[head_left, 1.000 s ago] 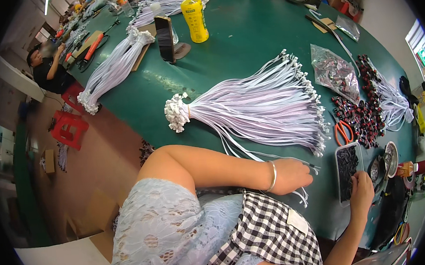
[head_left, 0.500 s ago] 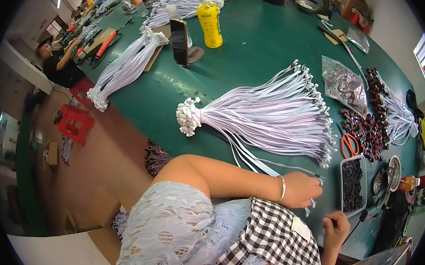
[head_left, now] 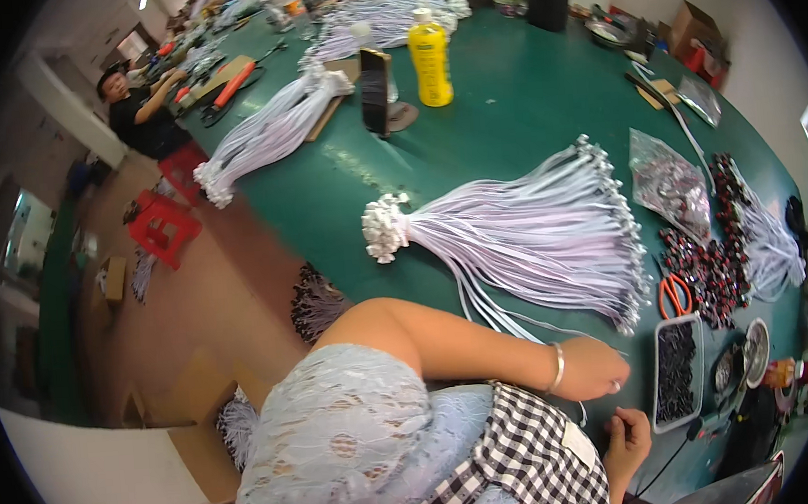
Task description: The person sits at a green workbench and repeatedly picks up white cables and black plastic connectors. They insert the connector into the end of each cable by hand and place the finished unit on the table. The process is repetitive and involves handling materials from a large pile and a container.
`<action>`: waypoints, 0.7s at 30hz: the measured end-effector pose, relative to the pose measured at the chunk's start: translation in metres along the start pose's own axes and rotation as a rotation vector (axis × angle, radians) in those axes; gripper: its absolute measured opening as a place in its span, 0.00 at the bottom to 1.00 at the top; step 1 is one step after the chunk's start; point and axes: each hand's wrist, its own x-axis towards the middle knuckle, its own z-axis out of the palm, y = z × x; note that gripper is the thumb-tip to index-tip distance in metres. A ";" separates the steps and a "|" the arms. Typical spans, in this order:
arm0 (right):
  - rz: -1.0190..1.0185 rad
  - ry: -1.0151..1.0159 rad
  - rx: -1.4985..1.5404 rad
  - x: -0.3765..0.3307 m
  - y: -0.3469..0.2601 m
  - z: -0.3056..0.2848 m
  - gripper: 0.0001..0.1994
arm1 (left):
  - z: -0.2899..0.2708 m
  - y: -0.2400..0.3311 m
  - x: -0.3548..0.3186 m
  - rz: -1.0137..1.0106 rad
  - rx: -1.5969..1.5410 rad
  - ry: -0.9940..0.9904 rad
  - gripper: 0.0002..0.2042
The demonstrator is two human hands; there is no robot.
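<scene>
Left hand (head_left: 592,367) curled loosely over thin white cords (head_left: 515,235) trailing off the green surface (head_left: 506,104); bundle just beyond, long axis left-right. Right hand (head_left: 629,440) half closed, contents unclear.

A single head-worn fisheye view looks steeply down and tilted, the wearer's lace-clad shoulder and checked cloth filling the lower centre very close. The green table (head_left: 506,104) sweeps from upper centre to the right edge, its straight sides bowed by the lens — dark corners ring the frame. Floor and a seated co-worker (head_left: 136,107) sit far off, upper left — no second view shares it.
</scene>
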 end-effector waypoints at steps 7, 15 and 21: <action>-0.302 -0.237 -0.538 0.014 -0.017 -0.028 0.07 | -0.011 0.007 0.001 0.042 -0.188 -0.143 0.07; -0.269 -0.222 -0.542 0.018 -0.013 -0.010 0.05 | -0.001 -0.005 -0.018 -0.220 -0.741 -0.136 0.14; -0.088 -0.088 -0.052 0.029 -0.023 0.009 0.06 | -0.023 -0.004 -0.025 -0.543 -1.054 -0.212 0.13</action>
